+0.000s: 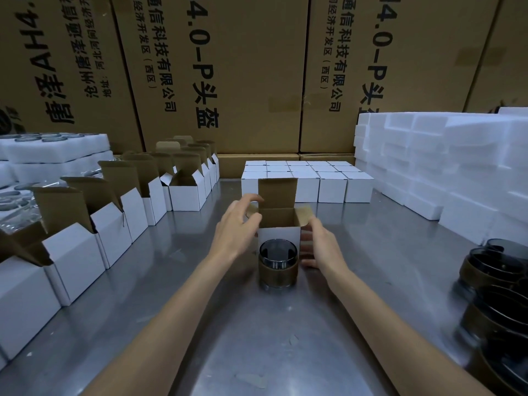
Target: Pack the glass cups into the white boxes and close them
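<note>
The dark glass cup with a brown band round it (pixel 278 262) stands upright on the shiny metal table (pixel 228 324), just in front of an open white cardboard box with a brown inside (pixel 279 224). The box's rear lid flap stands up and its side flaps splay outward. The right hand (pixel 320 244) lies against the right side of the box, fingers fairly straight and pointing down toward the table. The left hand (pixel 238 227) hovers at the box's left flap, fingers loosely spread and holding nothing. Along the left runs a row of open white boxes (pixel 114 224). Far behind the box, closed white boxes (pixel 308 178) sit in a block. On the right rise stacked white foam blocks (pixel 443 161), and near the right edge more banded dark cups (pixel 497 295) cluster. Tall brown cartons with printed lettering (pixel 228 67) stand along the far side.
</note>
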